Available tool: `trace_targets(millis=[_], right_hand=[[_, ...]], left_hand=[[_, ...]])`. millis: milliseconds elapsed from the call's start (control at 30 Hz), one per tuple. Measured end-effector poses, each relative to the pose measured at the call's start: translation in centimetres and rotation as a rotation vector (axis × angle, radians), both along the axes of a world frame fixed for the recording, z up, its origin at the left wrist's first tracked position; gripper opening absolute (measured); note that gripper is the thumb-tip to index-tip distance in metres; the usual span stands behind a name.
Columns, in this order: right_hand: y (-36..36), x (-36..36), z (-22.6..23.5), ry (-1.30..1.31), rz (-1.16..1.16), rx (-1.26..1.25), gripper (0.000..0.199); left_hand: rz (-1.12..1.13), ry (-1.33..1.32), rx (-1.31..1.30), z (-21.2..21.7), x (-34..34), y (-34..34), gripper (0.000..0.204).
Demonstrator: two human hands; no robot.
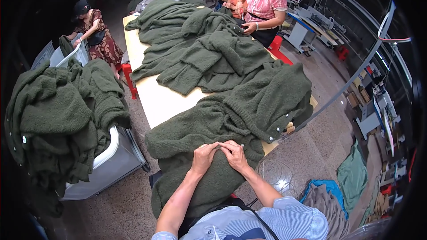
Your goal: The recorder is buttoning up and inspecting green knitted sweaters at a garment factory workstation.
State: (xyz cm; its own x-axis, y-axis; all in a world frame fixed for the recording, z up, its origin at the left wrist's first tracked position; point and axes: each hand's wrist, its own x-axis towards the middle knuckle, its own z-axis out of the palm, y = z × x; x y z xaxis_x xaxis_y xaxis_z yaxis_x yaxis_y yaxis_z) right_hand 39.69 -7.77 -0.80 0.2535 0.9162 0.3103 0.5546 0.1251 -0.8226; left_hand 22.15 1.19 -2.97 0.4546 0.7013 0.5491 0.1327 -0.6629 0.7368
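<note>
Green fleece garment (209,182) hangs off the near end of the long pale desk (153,100), draped over the person's lap so the worked spot sits close under the eyes. More of the same garments (209,49) lie heaped along the desk, others are piled over a white bin (111,160) at left, within reach. Left hand (203,156) and right hand (234,154) meet at a fold, fingers pressed together, pinching the fabric; possibly something small held, cannot tell.
</note>
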Motion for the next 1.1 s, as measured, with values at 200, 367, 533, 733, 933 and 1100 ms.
trace_targets(millis=[200,367,533,733,933,1100], right_hand=[[0.7,-0.4,-0.3,-0.125,-0.005,0.07,0.029],[1.0,-0.1,-1.5,-0.171,-0.022,0.109,0.022],[1.2,-0.5,-2.0,-0.264,-0.044,0.156,0.018],[1.6,-0.5,-2.0,-0.334,-0.071,0.187,0.018],[2.3,-0.7,-1.5,-0.377,-0.091,0.204,0.016],[2.1,-1.1,-1.2,-0.429,-0.111,0.222,0.015]], left_hand=[[0.001,-0.016,-0.175,0.4,0.0,0.4,0.022],[-0.025,-0.009,-0.342,1.1,0.0,0.5,0.021],[-0.035,-0.052,-0.343,0.0,-0.3,0.8,0.022],[0.039,-0.04,-0.227,0.4,0.3,0.2,0.021],[0.084,-0.033,-0.287,0.1,0.9,0.3,0.021],[0.172,-0.042,-0.257,0.0,1.3,-0.3,0.023]])
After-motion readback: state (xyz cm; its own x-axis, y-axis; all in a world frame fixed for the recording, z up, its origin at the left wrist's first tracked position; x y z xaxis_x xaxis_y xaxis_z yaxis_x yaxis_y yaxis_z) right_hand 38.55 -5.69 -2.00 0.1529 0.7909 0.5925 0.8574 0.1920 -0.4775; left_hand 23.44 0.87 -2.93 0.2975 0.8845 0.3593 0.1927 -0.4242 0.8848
